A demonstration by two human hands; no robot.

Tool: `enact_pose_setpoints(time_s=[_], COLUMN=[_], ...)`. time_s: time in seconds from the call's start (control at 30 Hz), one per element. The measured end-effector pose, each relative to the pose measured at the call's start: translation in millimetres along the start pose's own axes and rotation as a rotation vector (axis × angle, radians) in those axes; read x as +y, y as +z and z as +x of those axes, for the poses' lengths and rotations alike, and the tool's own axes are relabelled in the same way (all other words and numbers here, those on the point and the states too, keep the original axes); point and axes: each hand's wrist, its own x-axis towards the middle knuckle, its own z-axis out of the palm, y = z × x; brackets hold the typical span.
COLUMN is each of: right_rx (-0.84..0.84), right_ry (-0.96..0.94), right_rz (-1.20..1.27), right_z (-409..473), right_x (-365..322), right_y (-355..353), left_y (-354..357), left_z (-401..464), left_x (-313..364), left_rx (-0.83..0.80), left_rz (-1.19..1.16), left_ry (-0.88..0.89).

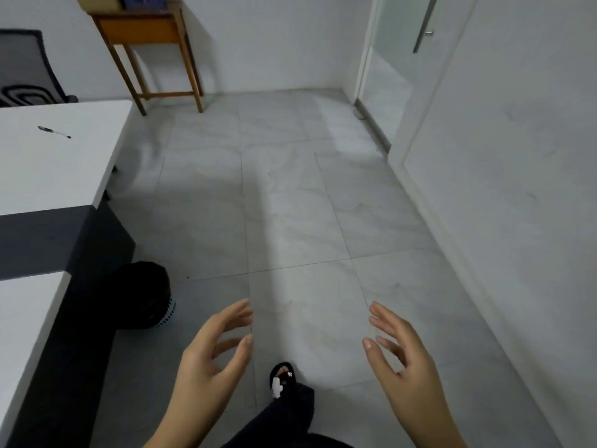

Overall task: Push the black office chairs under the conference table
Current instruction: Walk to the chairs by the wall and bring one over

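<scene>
The white conference table (55, 169) with a dark middle band runs along the left edge. Beyond its far end, at the top left, stands a black office chair (26, 66) with a mesh back; only the backrest shows. My left hand (210, 363) and my right hand (403, 360) hover over the grey tile floor at the bottom, palms facing each other, fingers spread, holding nothing. Both hands are far from the chair.
A pen (54, 132) lies on the table. A black bin (142, 295) sits on the floor by the table's side. A wooden side table (151, 30) stands against the back wall. A glass door (397, 59) is at the right, beside a white wall.
</scene>
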Motion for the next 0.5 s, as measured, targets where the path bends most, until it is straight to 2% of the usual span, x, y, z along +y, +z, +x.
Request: enact_pose_setpoints(time_s=[0.17, 0.3, 0.5], right_rx=[0.021, -0.041, -0.153], right_ry=[-0.036, -0.025, -0.019], right_rz=[0.008, -0.005, -0.009], right_z=[114.2, 186.0, 312.9], right_x=[-14.6, -11.4, 9.8], right_y=[15.7, 30.4, 54.0], left_y=[-2.2, 4.6, 19.3], left_z=[111.0, 176.2, 279.5], left_x=[2.9, -5.7, -31.1], left_rx=[0.031, 0.03, 0.124], left_rz=[-0.003, -0.02, -0.009], left_ry=[0.022, -0.004, -0.07])
